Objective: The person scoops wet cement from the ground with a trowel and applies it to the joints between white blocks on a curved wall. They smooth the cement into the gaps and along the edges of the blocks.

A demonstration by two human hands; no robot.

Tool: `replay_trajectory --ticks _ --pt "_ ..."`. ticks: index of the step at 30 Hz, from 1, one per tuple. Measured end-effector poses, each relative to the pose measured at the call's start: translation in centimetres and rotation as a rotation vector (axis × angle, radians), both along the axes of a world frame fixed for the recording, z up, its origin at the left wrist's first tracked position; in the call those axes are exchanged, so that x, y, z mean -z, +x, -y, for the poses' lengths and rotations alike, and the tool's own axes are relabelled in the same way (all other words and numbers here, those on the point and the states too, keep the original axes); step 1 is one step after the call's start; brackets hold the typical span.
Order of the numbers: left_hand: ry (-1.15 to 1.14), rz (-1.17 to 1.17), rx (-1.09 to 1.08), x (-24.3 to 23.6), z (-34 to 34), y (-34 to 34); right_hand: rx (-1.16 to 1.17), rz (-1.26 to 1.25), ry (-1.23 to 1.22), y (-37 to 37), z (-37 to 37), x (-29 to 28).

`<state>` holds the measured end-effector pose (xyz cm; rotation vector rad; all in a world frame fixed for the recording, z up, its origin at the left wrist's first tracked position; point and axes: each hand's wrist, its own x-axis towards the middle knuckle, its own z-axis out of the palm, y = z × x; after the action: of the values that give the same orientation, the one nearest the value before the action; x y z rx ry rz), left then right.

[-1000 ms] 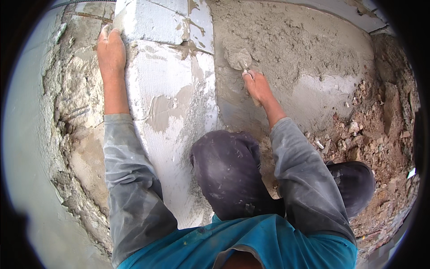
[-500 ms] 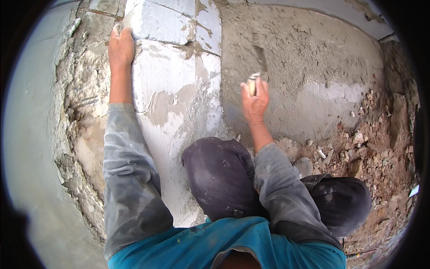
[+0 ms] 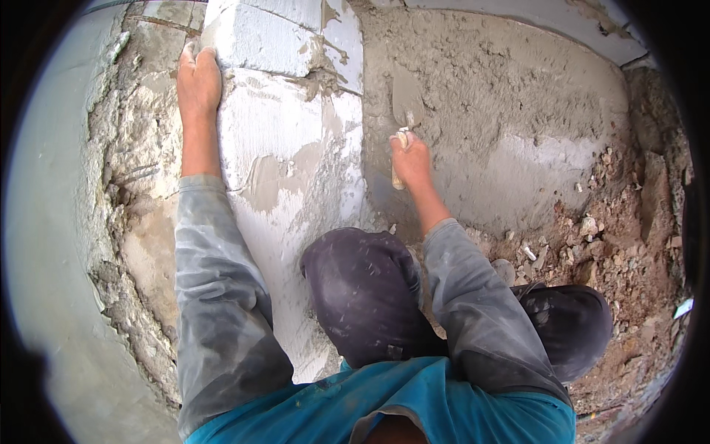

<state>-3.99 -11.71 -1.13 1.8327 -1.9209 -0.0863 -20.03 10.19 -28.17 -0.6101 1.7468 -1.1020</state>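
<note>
My left hand (image 3: 198,78) is at the left edge of white blocks (image 3: 262,41), fingers bent against that edge. My right hand (image 3: 409,159) is closed round the light handle of a trowel (image 3: 405,92), whose mortar-coated blade points away from me over a wet, rough patch of grey mortar (image 3: 503,81). The white strip (image 3: 270,118) between my hands has cracks, joints and grey smears. My bent knee (image 3: 355,288) is just below the mortar patch.
Broken crust and exposed rough masonry (image 3: 140,133) run down the left, beside a smooth grey surface (image 3: 52,207). Rubble (image 3: 592,251) lies at lower right, near my other leg. A pale ledge (image 3: 592,29) borders the mortar at the top right.
My right hand and trowel have changed angle and shifted about on the mortar; the blade, blurred half a second ago, now shows more clearly. My left hand stays at the block edge.
</note>
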Motion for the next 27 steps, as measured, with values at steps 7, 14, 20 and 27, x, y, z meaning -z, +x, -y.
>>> replay_trajectory --ticks 7,14,20,27 --pt "-0.008 -0.061 0.042 -0.6 -0.8 -0.4 -0.165 -0.235 0.044 -1.9 1.9 4.0" --pt "-0.003 -0.081 0.024 0.0 -0.3 -0.1 -0.359 0.367 0.127 1.7 -0.5 2.7" --pt "0.001 -0.051 0.006 -0.3 -0.4 -0.3 -0.079 0.886 0.026 0.4 -2.7 0.0" --pt "0.018 -0.073 -0.012 -0.3 -0.6 -0.1 0.453 0.067 -0.413 -0.6 -1.4 -2.5"
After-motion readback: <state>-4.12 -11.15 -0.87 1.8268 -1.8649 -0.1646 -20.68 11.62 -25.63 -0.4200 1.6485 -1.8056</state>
